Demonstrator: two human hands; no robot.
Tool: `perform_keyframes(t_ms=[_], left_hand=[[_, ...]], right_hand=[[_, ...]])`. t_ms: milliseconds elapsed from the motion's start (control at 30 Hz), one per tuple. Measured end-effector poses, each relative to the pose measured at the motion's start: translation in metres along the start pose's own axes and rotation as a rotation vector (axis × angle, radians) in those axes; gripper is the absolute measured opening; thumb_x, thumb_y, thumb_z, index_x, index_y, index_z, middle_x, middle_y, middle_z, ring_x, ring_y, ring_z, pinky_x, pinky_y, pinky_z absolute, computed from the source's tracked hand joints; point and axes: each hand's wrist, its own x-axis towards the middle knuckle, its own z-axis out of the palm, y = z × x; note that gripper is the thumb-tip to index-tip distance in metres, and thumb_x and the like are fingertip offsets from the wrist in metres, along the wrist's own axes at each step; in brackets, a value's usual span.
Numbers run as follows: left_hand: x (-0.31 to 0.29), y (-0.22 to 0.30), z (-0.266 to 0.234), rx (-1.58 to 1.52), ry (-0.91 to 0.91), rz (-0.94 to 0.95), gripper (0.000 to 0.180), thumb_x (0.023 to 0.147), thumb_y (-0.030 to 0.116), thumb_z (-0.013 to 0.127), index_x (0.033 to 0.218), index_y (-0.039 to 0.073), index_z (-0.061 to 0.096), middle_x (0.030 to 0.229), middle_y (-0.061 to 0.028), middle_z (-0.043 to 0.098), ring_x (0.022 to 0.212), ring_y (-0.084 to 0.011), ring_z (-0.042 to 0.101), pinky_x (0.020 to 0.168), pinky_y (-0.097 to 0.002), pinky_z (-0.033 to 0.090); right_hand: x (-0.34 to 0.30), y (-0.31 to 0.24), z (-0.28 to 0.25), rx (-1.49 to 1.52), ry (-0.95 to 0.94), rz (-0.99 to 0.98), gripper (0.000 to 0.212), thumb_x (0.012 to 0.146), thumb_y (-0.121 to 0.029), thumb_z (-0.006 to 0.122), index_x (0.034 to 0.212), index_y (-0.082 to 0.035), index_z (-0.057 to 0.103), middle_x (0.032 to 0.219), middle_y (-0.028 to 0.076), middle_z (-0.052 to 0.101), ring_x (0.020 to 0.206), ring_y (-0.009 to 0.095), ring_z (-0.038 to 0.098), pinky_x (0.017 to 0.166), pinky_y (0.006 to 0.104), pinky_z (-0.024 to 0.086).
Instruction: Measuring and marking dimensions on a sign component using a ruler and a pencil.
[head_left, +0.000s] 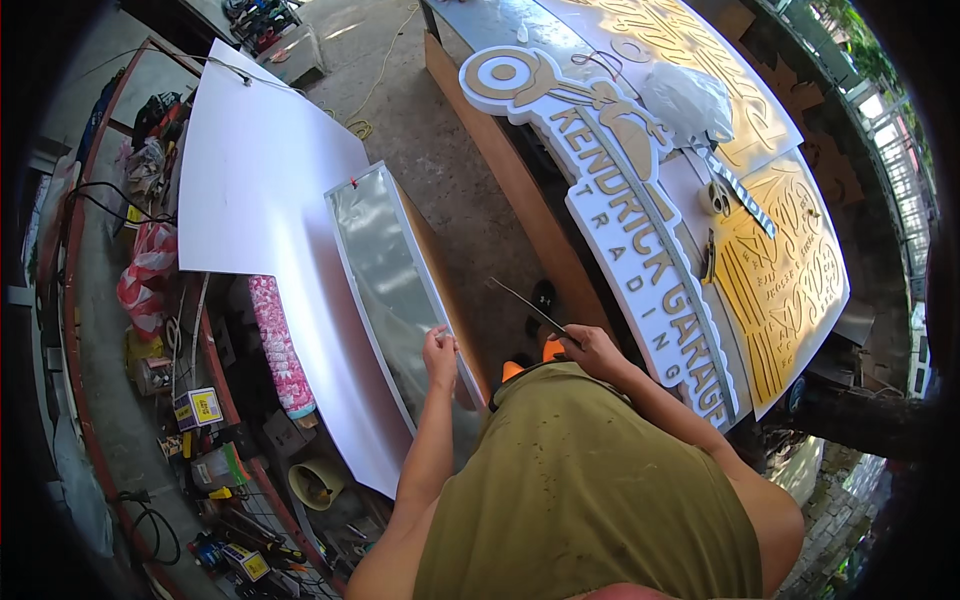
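My right hand (592,352) is closed around the near end of a thin, dark, rod-like tool (527,303). The tool points away to the upper left and ends in a fine tip; its exact kind is unclear. My left hand (440,358) has its fingers drawn together over the right edge of a long box-shaped panel (385,255). That panel has a shiny greyish-green top and a pale frame. Whether something small is between the left fingers, I cannot make out. A small red bit (354,182) sits at the panel's far end.
A large white sheet (265,150) curves up left of the panel. On the right-hand table lie a cut-out letter sign (600,215), yellow stencil-like sheets (790,270), a clear plastic bag (687,100) and a tape roll (714,198). A cluttered shelf (225,370) stands at left.
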Motion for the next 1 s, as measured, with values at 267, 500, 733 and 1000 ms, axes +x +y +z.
perform_keyframes(t_ms=[267,500,733,1000], left_hand=[[0.147,0.140,0.096,-0.228,-0.228,-0.113,0.050,0.102,0.023,0.062,0.144,0.007,0.040,0.103,-0.0069,0.067,0.081,-0.0142,0.066,0.072,-0.0290,0.054],[0.267,0.210,0.158,-0.280,-0.277,-0.163,0.071,0.098,0.035,0.068,0.152,0.007,0.031,0.117,-0.0091,0.064,0.097,-0.0203,0.065,0.086,-0.0364,0.052],[0.414,0.254,0.223,-0.131,-0.289,-0.190,0.111,0.086,0.049,0.079,0.162,0.006,0.010,0.141,-0.0187,0.050,0.110,-0.0309,0.061,0.096,-0.0435,0.048],[0.560,0.270,0.292,-0.156,-0.393,-0.326,0.127,0.079,0.046,0.087,0.163,0.009,-0.001,0.148,-0.0212,0.042,0.118,-0.0351,0.054,0.103,-0.0513,0.043]], right_hand=[[0.091,-0.014,-0.060,0.116,0.076,0.030,0.019,0.102,-0.012,0.058,0.111,0.000,0.070,0.079,0.005,0.067,0.072,0.009,0.061,0.067,0.0294,0.051],[0.147,-0.010,-0.104,0.279,0.272,0.054,0.020,0.102,-0.011,0.056,0.114,-0.001,0.070,0.074,0.000,0.058,0.069,0.006,0.052,0.063,0.0249,0.045],[0.188,-0.025,-0.126,0.178,0.423,0.182,0.023,0.102,-0.013,0.056,0.115,-0.001,0.071,0.069,-0.002,0.057,0.066,0.006,0.051,0.061,0.0260,0.044],[0.287,-0.066,-0.117,0.196,0.559,0.354,0.022,0.103,-0.014,0.056,0.114,-0.002,0.071,0.069,-0.002,0.058,0.064,0.006,0.051,0.061,0.0253,0.043]])
